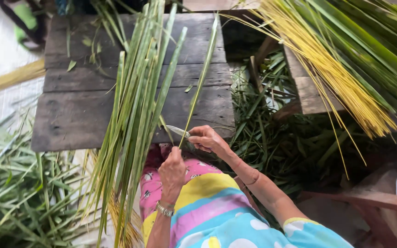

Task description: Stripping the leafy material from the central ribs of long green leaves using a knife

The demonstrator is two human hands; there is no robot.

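Two hands are at work over my lap: my left hand point(172, 171) is closed around the lower end of a single long green leaf strip point(201, 78), which rises from my fist and leans away up over the boards, and my right hand point(206, 138) is curled shut on the handle of one small knife point(177, 131), its pale blade pointing left and meeting the strip just above my left fist. One bracelet point(165, 210) sits on my left wrist. Beside my left hand, a thick bundle of green leaf strips point(136, 115), too many to count, lies from my knee up across the wooden platform point(74, 110), which shows three dark weathered planks. To the right, one sheaf of thin yellow ribs point(331, 69) fans over a second wooden piece point(309, 94), with broad green fronds point(373, 46) next to it. Loose green trimmings point(19, 193) are heaped on the ground at my left, and more lie between the two wooden pieces. No packages, labels or signs show anywhere.
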